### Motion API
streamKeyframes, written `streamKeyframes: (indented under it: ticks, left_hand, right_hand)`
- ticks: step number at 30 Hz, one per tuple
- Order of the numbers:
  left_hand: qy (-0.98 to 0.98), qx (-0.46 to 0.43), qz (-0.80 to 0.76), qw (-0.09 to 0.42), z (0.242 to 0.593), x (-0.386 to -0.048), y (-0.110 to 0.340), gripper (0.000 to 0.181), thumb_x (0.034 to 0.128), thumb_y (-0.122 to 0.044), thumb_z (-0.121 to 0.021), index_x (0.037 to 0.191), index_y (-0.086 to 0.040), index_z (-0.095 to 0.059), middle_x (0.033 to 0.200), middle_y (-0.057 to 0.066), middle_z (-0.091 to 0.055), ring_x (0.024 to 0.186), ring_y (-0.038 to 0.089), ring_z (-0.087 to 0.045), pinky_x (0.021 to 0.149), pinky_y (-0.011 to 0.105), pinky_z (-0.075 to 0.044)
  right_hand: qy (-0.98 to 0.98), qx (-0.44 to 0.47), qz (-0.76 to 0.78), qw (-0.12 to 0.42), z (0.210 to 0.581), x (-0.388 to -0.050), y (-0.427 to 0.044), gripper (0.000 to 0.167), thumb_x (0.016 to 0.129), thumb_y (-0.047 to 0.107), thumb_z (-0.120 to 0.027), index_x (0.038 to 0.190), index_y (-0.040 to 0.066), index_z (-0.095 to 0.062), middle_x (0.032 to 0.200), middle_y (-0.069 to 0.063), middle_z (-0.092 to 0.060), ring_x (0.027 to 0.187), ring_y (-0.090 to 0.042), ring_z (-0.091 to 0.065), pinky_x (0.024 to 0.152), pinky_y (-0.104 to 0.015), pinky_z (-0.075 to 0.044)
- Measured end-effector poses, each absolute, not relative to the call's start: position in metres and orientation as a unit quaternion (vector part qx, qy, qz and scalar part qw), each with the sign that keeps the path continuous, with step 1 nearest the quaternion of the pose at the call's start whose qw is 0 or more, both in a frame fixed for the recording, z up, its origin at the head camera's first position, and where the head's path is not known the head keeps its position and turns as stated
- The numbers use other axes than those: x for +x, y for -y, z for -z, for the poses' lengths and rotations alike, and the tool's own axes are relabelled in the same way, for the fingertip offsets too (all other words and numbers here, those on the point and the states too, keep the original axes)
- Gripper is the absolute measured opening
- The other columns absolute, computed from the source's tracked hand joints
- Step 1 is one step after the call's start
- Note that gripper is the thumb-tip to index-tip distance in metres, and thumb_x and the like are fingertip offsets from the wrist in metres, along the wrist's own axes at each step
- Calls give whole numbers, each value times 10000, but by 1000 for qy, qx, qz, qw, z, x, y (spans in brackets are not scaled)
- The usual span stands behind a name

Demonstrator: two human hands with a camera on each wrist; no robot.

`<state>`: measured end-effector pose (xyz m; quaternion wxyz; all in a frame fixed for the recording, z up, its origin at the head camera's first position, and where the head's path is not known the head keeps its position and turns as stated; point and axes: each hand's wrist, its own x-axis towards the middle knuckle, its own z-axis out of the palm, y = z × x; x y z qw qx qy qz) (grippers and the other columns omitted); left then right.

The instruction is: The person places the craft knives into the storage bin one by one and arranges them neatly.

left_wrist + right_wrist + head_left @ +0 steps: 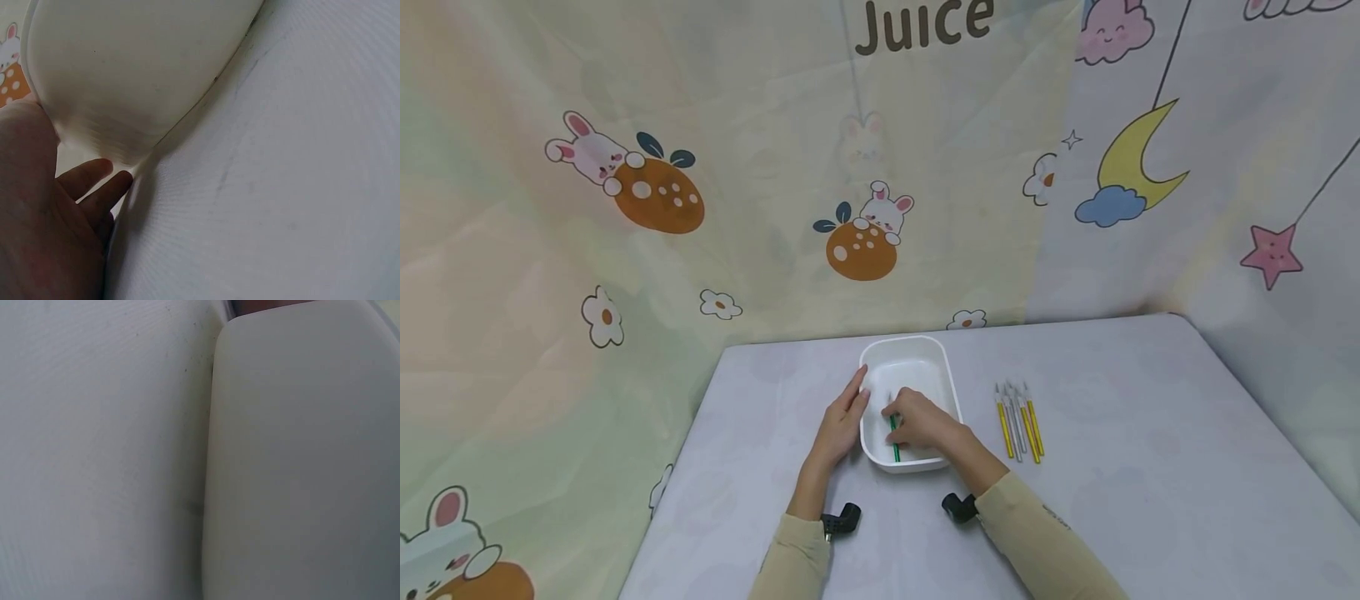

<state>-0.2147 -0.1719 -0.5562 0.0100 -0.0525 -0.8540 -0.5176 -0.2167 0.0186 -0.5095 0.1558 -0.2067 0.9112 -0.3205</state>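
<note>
A white rectangular plastic tray (907, 339) lies on the table. On its left side rests my left hand (838, 427), fingers fairly straight against the rim and outer wall; the left wrist view shows the thumb at the rim and other fingers low by the wall. Inside the tray, my right hand (925, 421) pinches a slim green pen-like stick (897, 452) with a pale tip pointing away. The fingers partly cover the stick. From the right wrist, only the tray's outer wall (294, 456) fills the view, hiding fingers and stick.
Right of the tray lies a row of several similar yellow and silver sticks (1036, 432), tips pointing away. The table (1150, 450) has a pale cloth and ends at a printed backdrop (760, 208). Each wrist wears a black camera mount (842, 519).
</note>
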Motion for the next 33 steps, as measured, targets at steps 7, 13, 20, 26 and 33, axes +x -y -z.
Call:
streamKeyframes:
  ticks: [7, 13, 20, 26, 33]
  left_hand:
    - [858, -56, 511, 11, 556, -215, 173, 474, 1101, -504, -437, 1568, -514, -361, 1660, -170, -348, 1560, 164, -339, 1285, 471, -293]
    - [857, -52, 513, 9, 555, -215, 173, 482, 1101, -489, -448, 1578, -485, -373, 1659, -160, -356, 1558, 170, -343, 1287, 470, -292]
    - [854, -58, 516, 11, 555, -215, 172, 481, 1114, -428, -448, 1589, -455, -374, 1664, -162, -350, 1565, 163, -328, 1290, 465, -284]
    - [854, -56, 517, 11, 556, -215, 172, 468, 1115, -426, -447, 1571, -496, -372, 1659, -173, -349, 1562, 147, -329, 1290, 459, -284]
    - [856, -53, 514, 12, 557, -216, 172, 481, 1107, -471, -441, 1584, -469, -375, 1661, -172, -345, 1564, 155, -327, 1291, 467, -280]
  right_hand:
    - [-910, -206, 326, 153, 507, -216, -19, 490, 828, 145, -890, 1275, 20, -736, 1134, -101, -669, 740, -131, -559, 632, -208, -470]
    - [-910, -213, 325, 144, 509, -217, -19, 481, 834, 159, -885, 1273, 29, -740, 1120, -93, -678, 745, -122, -550, 650, -214, -460]
    - [-904, -215, 346, 133, 510, -215, -22, 468, 876, 146, -847, 1309, 24, -717, 1135, -114, -656, 649, -83, -615, 636, -209, -504]
    - [-899, -210, 374, 88, 510, -215, -24, 468, 895, 107, -822, 1331, -2, -691, 1137, -123, -646, 673, -65, -617, 594, -192, -523]
    - [-894, -208, 390, 68, 509, -216, -25, 484, 905, 105, -813, 1353, -11, -671, 1161, -141, -640, 678, -47, -632, 582, -183, -537]
